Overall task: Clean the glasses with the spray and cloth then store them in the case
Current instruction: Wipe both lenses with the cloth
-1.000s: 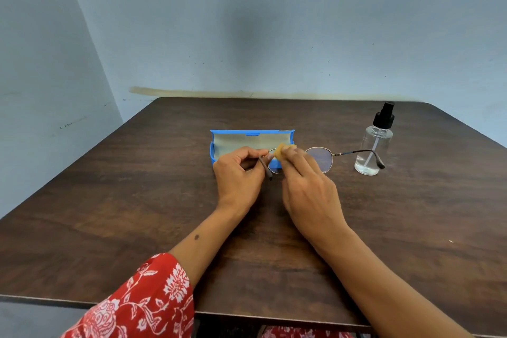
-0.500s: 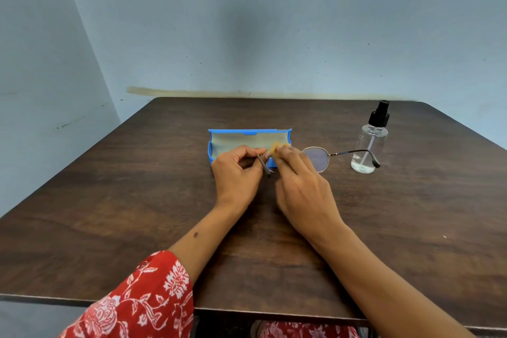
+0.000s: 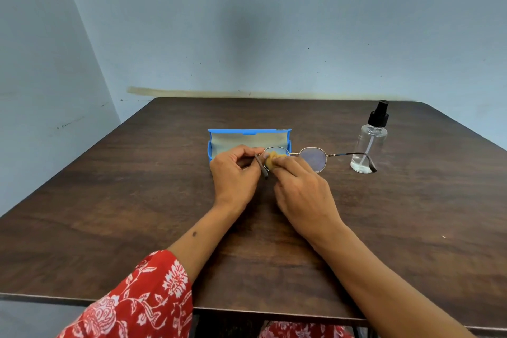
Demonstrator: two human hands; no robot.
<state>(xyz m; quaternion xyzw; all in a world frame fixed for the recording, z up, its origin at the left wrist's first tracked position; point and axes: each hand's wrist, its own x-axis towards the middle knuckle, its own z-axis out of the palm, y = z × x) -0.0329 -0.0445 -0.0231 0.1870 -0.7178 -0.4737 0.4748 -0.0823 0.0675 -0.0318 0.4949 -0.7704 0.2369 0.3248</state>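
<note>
— What's the left hand [image 3: 234, 173] doing?
— Knuckles up, fingers curled, pinching the glasses [image 3: 312, 156] at their left temple, right in front of the open case [image 3: 248, 136].
— And the right hand [image 3: 303, 192]?
— Fingertips press a yellow cloth [image 3: 271, 160] on the left lens. The spray bottle [image 3: 370, 143] stands beyond it, further right on the table [image 3: 109, 214].
</note>
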